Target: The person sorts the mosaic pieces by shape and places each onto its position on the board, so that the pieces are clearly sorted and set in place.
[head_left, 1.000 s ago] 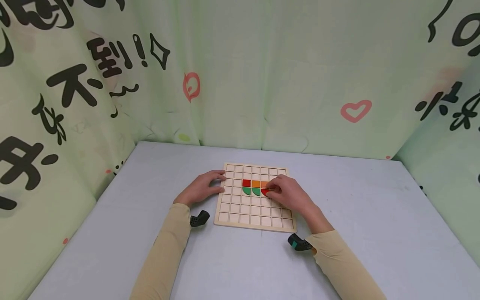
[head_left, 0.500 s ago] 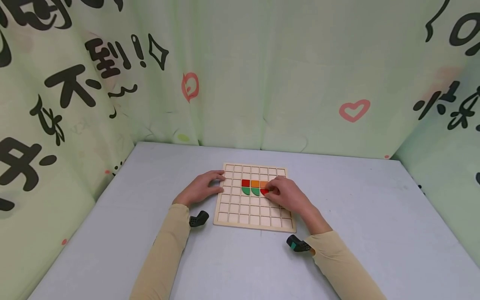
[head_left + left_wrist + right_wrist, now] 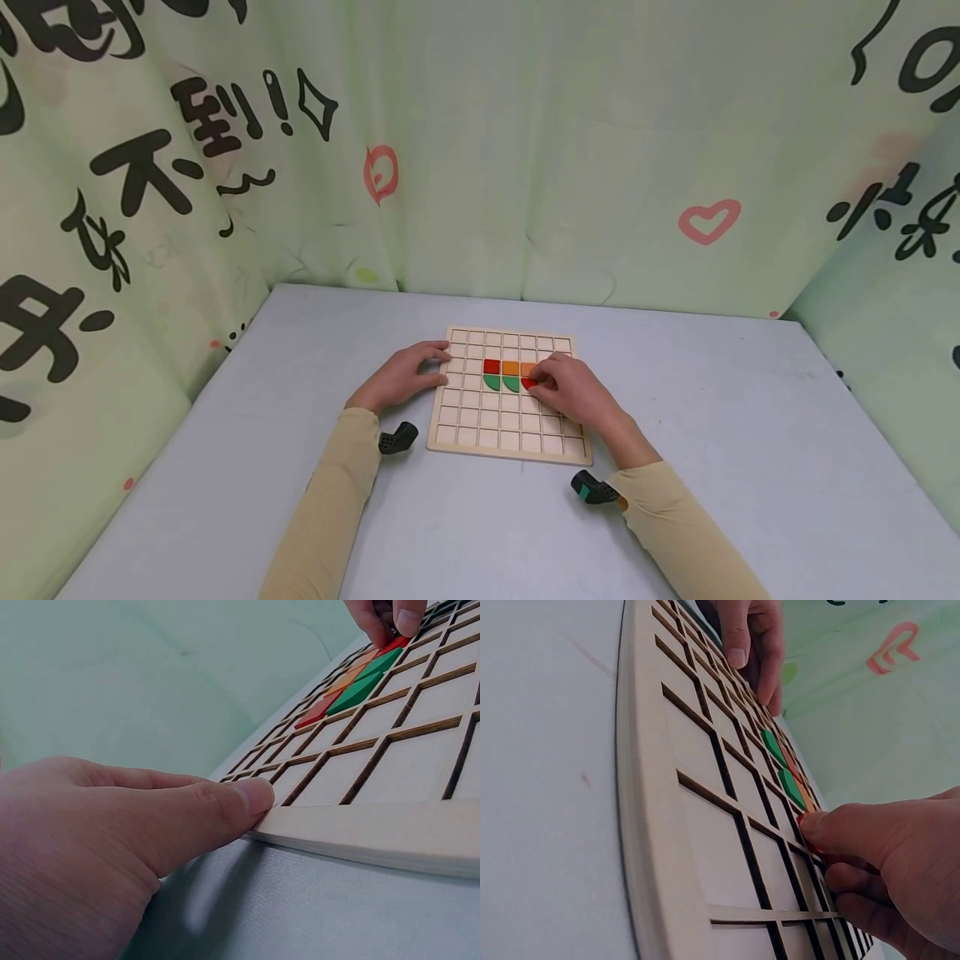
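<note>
A square wooden grid board [image 3: 487, 437] lies on the table. My left hand [image 3: 401, 375] rests at its left edge, fingers loosely extended and the thumb touching the rim. Near the board's middle, my right hand [image 3: 577, 387] holds a red piece with a curved edge [image 3: 528, 384] between thumb and fingers, at a grid cell; the fingers hide part of it. Left of it sit two green quarter-circle pieces [image 3: 492, 382] in their cells. The row behind has a red square [image 3: 491, 367], an orange square [image 3: 510, 367] and another orange piece [image 3: 527, 368], partly covered by my right hand.
The white-covered table [image 3: 300, 500] extends around the board. Green printed curtains [image 3: 600, 167] stand at its back and sides. Black wrist cameras hang from both wrists, the left camera [image 3: 398, 438] and the right camera [image 3: 592, 487] near the board's front corners.
Both hands keep their places on the board. The right forearm has drifted very slightly left, with the fingers still at the red piece.
</note>
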Tool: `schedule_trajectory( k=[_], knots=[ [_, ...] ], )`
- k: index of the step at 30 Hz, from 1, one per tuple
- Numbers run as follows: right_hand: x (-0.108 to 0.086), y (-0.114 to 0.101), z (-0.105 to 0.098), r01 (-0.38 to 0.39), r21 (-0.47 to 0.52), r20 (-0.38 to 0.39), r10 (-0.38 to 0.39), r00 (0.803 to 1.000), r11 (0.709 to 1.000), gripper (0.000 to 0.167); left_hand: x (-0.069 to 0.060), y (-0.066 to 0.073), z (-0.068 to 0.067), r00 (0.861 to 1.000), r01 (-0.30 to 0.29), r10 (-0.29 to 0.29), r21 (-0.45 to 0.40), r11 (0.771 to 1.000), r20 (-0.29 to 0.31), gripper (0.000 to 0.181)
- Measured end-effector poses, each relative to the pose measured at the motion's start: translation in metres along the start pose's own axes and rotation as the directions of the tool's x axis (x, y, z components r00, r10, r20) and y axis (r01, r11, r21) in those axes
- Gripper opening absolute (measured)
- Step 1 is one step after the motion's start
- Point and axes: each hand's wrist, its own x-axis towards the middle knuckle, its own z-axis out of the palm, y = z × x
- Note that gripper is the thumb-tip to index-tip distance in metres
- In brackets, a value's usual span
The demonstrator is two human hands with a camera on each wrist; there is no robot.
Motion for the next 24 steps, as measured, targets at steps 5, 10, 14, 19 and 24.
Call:
schedule_trajectory(
  k=[5,10,14,19,24],
  knots=[
    [0.0000,0.0000,0.0003,-0.003,0.000,-0.002,0.003,1.000,1.000,0.015,0.0000,-0.0005,0.0000,1.000,-0.001,0.001,-0.003,1.000,0.003,0.043],
    [0.0000,-0.0005,-0.0003,-0.004,0.004,-0.005,0.004,1.000,1.000,0.015,-0.0006,0.0001,-0.0006,1.000,-0.008,0.008,-0.010,1.000,0.001,0.043],
    [0.0000,-0.0007,-0.0006,-0.003,0.003,-0.006,0.004,1.000,1.000,0.015,-0.0010,0.0005,-0.0010,1.000,-0.011,0.011,-0.009,1.000,-0.001,0.043],
    [0.0003,0.0003,0.0005,-0.017,0.005,-0.002,0.017,1.000,1.000,0.015,0.0001,-0.0009,-0.0005,1.000,-0.006,0.006,-0.002,1.000,0.002,0.043],
    [0.0002,0.0005,0.0008,-0.018,0.005,-0.002,0.018,1.000,1.000,0.015,0.0004,-0.0019,0.0001,1.000,-0.007,0.007,0.002,1.000,0.002,0.043]
  ],
)
